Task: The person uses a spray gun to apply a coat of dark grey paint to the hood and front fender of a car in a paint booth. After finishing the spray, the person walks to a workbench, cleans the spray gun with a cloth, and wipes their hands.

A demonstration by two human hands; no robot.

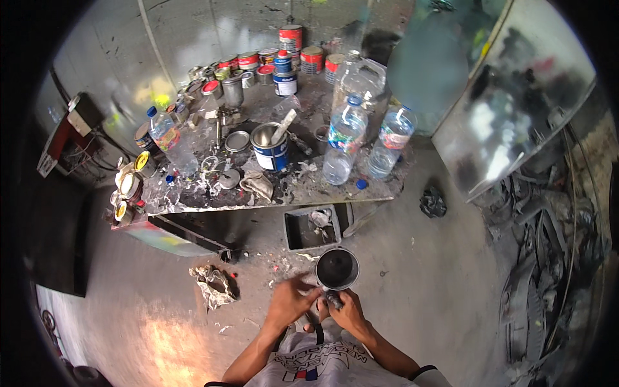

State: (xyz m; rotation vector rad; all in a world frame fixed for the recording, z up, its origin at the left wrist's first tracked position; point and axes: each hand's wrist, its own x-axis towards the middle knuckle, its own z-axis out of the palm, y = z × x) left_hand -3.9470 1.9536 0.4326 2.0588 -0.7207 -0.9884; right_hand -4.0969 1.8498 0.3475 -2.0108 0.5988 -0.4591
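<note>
Your one round cup (337,257) sits in front of you at your fingers, uncovered; its inside is too dark to judge how much is done or left. Your right hand (348,311) looks closed about its one dark handle (333,298); your left hand (293,302) is half curled beside it, and whether it grips anything I cannot tell. Beyond are one grey tray (298,231) on the floor, then one table (290,193) bearing one lidless blue-and-white can (271,160), one stick (284,127) in it, and three labelled bottles (346,138).
</note>
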